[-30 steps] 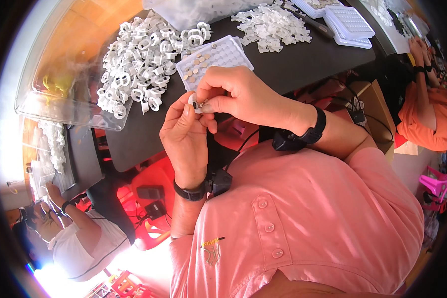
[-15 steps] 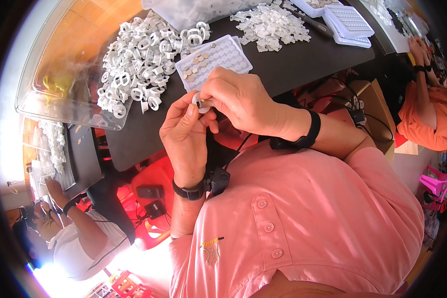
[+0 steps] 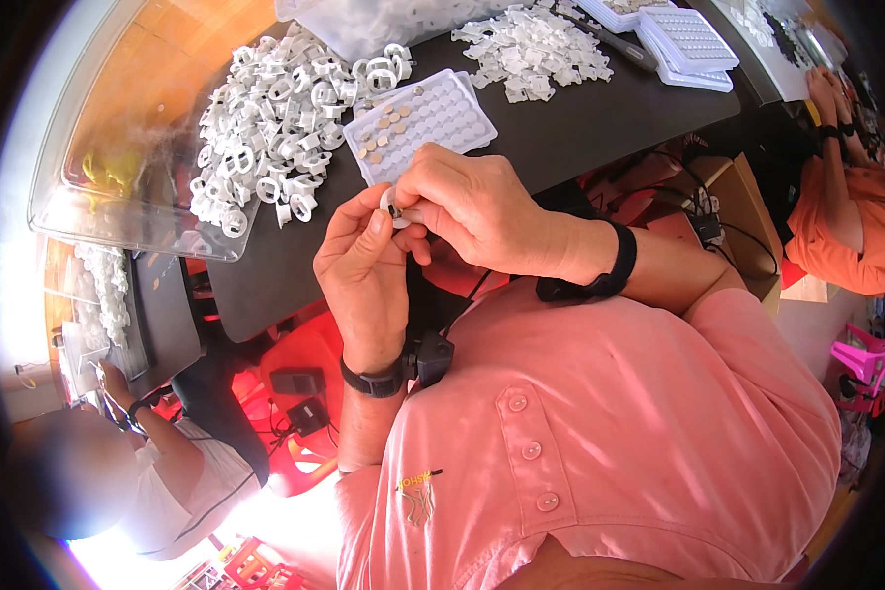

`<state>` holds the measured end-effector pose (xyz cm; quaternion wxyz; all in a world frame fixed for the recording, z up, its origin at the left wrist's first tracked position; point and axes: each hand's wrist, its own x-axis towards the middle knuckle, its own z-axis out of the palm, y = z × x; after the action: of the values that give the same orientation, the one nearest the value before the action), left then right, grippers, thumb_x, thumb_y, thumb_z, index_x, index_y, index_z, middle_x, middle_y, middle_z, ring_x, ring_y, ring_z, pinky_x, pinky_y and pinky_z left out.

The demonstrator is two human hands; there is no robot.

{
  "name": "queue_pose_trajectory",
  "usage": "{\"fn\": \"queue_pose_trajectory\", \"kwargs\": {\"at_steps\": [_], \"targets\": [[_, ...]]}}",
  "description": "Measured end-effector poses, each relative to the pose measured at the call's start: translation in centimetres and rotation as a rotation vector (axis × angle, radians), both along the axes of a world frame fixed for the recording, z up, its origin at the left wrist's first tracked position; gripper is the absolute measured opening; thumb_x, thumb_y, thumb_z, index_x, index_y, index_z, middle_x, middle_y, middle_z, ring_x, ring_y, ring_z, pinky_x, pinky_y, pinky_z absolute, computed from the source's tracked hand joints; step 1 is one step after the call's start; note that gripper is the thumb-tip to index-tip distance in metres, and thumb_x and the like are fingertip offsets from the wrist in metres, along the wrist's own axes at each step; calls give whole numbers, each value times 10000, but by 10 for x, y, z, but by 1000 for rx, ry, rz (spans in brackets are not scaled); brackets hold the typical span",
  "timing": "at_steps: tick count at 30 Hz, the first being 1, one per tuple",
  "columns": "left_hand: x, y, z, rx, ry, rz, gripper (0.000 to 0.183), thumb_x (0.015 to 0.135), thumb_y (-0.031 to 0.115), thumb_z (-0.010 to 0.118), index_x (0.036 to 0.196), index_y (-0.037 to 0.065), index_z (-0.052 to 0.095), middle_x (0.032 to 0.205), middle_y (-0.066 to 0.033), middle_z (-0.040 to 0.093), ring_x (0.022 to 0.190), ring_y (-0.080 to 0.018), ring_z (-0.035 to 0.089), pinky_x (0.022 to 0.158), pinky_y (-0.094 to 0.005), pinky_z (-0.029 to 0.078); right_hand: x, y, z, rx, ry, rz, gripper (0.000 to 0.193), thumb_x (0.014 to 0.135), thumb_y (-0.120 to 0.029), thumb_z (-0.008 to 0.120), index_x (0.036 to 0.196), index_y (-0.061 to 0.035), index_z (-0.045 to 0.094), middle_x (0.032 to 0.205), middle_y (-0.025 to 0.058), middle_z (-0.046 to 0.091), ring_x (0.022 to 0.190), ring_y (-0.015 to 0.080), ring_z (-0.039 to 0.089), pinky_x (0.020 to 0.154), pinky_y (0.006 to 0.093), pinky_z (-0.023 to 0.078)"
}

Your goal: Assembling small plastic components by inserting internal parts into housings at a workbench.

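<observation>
Dark grey tabletop (image 3: 649, 120) spreads in front of us, bearing a large heap of white ring-shaped plastic parts (image 3: 265, 128), a pile of small flat translucent white pieces (image 3: 531, 49) and a pale plastic tray with moulded cells (image 3: 452, 123). Just off the table's near edge, between our hands, is one small white plastic ring (image 3: 400, 222). Our left hand (image 3: 369, 270) has thumb and fingers clamped on it; our right hand (image 3: 477, 211) bends its fingers against its open side, though we cannot tell whether they grip anything. Pressing unevenly could twist the ring from our left fingertips, and it might then drop past the edge. It looks glossy and rounded, dark within its opening, and mostly covered by our fingers.
</observation>
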<state>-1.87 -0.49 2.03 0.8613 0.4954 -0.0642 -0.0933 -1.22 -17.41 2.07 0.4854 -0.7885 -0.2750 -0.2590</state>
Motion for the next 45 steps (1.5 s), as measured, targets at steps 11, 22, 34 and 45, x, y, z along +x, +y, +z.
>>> {"fn": "queue_pose_trajectory", "kwargs": {"at_steps": [11,22,34,45], "targets": [[2,4,-6,-111,-11,-28,248,973,80,605,1178,-60,605,1021,-162,683,821,-233,665,622,-336,522,-6,-4,7,223,374,199,130,863,30,687,922,-34,590,840,52,680,749,167,684,636,290,524],[1,3,-5,-100,-31,-40,251,968,89,619,1169,-60,606,1010,-155,684,828,-231,660,646,-334,518,-7,0,-2,-83,-31,-1,180,800,-30,672,926,-73,551,864,57,581,738,274,640,580,385,509],[-1,1,-4,-53,-54,-30,249,963,72,619,1176,-56,605,1007,-149,686,823,-220,665,638,-337,523,-9,7,-9,-116,-211,-181,247,738,-10,697,924,-77,549,822,52,569,711,258,628,559,366,505],[-1,-2,-3,-19,-55,14,259,971,102,624,1179,-52,605,988,-144,686,791,-208,665,597,-346,526,-7,8,8,328,391,74,109,862,26,599,906,-42,526,702,95,638,579,244,678,543,370,495]]}}
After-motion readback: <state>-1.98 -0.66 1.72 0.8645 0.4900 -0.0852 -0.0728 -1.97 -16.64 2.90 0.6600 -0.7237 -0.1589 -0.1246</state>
